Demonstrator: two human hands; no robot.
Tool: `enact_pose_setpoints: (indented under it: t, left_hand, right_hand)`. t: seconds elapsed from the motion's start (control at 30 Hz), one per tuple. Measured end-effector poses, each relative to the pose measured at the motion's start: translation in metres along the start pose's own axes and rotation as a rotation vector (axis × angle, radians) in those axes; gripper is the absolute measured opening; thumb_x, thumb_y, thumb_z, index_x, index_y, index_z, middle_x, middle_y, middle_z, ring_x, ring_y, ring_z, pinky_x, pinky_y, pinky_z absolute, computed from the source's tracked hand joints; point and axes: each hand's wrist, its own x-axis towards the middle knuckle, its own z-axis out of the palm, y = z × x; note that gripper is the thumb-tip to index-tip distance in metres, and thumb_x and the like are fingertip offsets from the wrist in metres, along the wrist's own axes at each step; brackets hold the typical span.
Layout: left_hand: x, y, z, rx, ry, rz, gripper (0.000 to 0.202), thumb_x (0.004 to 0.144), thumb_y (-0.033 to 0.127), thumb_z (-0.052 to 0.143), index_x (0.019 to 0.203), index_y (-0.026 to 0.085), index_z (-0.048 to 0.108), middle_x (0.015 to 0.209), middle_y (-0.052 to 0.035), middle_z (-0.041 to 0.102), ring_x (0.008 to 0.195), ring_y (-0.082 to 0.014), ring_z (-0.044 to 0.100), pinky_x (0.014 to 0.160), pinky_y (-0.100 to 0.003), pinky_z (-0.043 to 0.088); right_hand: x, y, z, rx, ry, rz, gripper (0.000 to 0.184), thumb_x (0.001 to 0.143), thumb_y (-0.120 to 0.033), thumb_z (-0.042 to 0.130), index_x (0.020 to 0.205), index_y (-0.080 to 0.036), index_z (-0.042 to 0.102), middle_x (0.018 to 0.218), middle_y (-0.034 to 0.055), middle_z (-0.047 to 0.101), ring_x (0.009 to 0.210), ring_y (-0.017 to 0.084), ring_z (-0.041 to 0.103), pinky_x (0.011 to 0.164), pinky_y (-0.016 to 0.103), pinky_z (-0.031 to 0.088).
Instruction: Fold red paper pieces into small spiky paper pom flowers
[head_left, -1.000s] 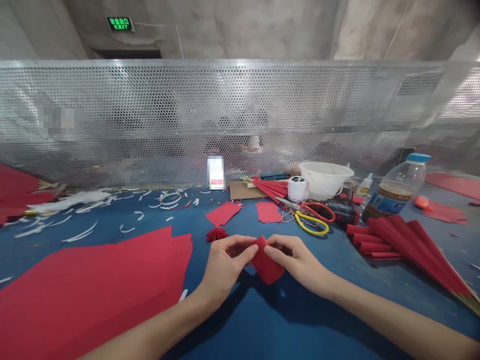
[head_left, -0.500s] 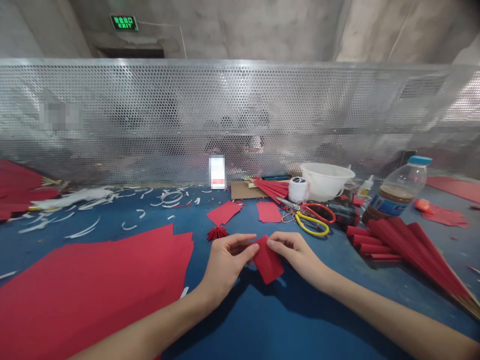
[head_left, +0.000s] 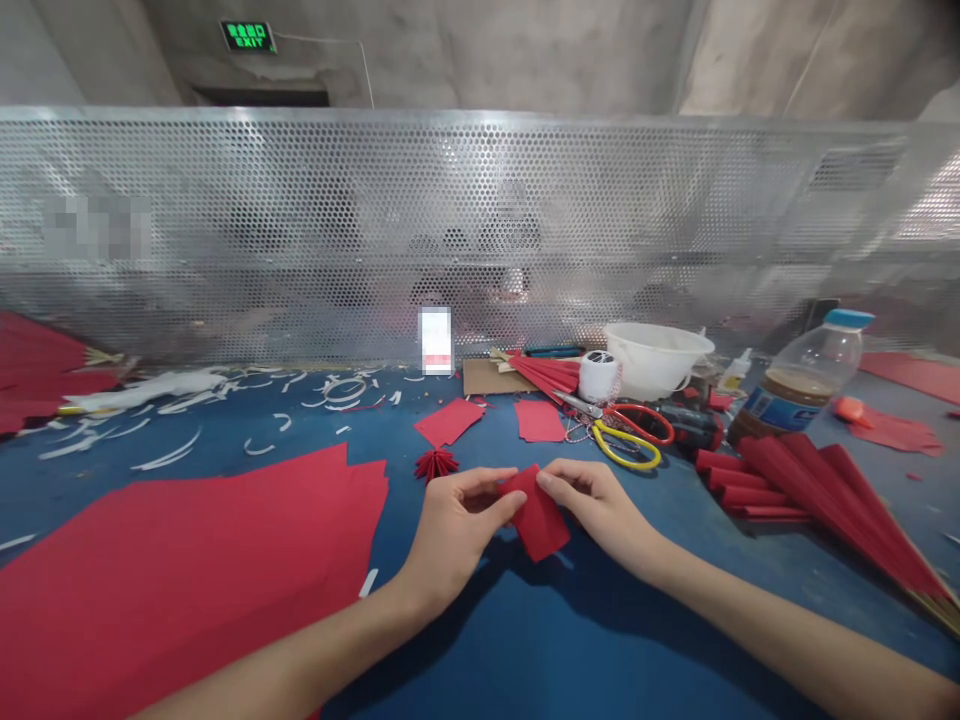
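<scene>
Both hands have drawn slightly closer together on the folded red paper [head_left: 541, 525], which has barely shifted. The left hand [head_left: 454, 525] pinches its upper left edge between thumb and fingers, and the right hand [head_left: 600, 505] grips the upper right edge. The paper sits just above the blue tabletop [head_left: 525, 640]. A pleated rosette [head_left: 436, 462] lies just behind the left hand. A stack of red sheets [head_left: 172, 570] spreads to the left. Scissors [head_left: 626, 440] and folded fans [head_left: 810, 480] lie to the right, clear of both hands.

Perforated metal screen [head_left: 300, 230] backs the blue table [head_left: 525, 650]; beyond, seemingly concrete wall [head_left: 487, 50] and green exit sign [head_left: 247, 36].
</scene>
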Motion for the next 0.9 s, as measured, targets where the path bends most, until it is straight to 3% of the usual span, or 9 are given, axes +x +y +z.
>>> enact_pose_setpoints:
  t: [0.37, 0.57, 0.77, 0.9]
  left_hand:
    - [-0.0009, -0.0007, 0.0006, -0.024, 0.042, -0.010, 0.034, 0.072, 0.028, 0.079, 0.104, 0.017, 0.076, 0.077, -0.0035, 0.077, 0.070, -0.0177, 0.071, 0.064, -0.023, 0.058]
    - [0.0000, 0.0014, -0.0003, -0.019, 0.058, 0.000, 0.023, 0.074, 0.029, 0.078, 0.093, 0.016, 0.079, 0.080, -0.0042, 0.078, 0.068, -0.0171, 0.070, 0.064, -0.022, 0.057]
    - [0.0016, 0.0031, 0.0000, -0.039, 0.068, 0.002, 0.029, 0.073, 0.028, 0.079, 0.099, 0.018, 0.078, 0.078, -0.0029, 0.078, 0.068, -0.0169, 0.071, 0.064, -0.021, 0.058]
    - [0.0020, 0.0018, -0.0004, -0.050, 0.092, -0.002, 0.024, 0.071, 0.028, 0.080, 0.092, 0.016, 0.079, 0.081, -0.0044, 0.079, 0.069, -0.0177, 0.071, 0.064, -0.022, 0.058]
  right_hand:
    - [0.0008, -0.0004, 0.0006, -0.051, 0.002, 0.010, 0.037, 0.094, -0.047, 0.054, 0.081, -0.013, 0.065, 0.071, 0.0018, 0.064, 0.062, 0.013, 0.052, 0.058, 0.024, 0.039]
    - [0.0000, -0.0004, 0.0000, -0.061, -0.011, 0.026, 0.039, 0.093, -0.048, 0.054, 0.080, -0.014, 0.064, 0.071, 0.0020, 0.062, 0.066, 0.015, 0.054, 0.061, 0.026, 0.039]
    - [0.0000, 0.0023, -0.0002, -0.064, -0.018, 0.045, 0.040, 0.091, -0.050, 0.056, 0.080, -0.012, 0.064, 0.069, 0.0017, 0.061, 0.062, 0.013, 0.050, 0.058, 0.025, 0.036]
    - [-0.0001, 0.0034, -0.0011, -0.079, -0.042, 0.053, 0.044, 0.093, -0.052, 0.052, 0.079, -0.013, 0.064, 0.068, -0.0001, 0.057, 0.060, 0.011, 0.044, 0.057, 0.024, 0.033]
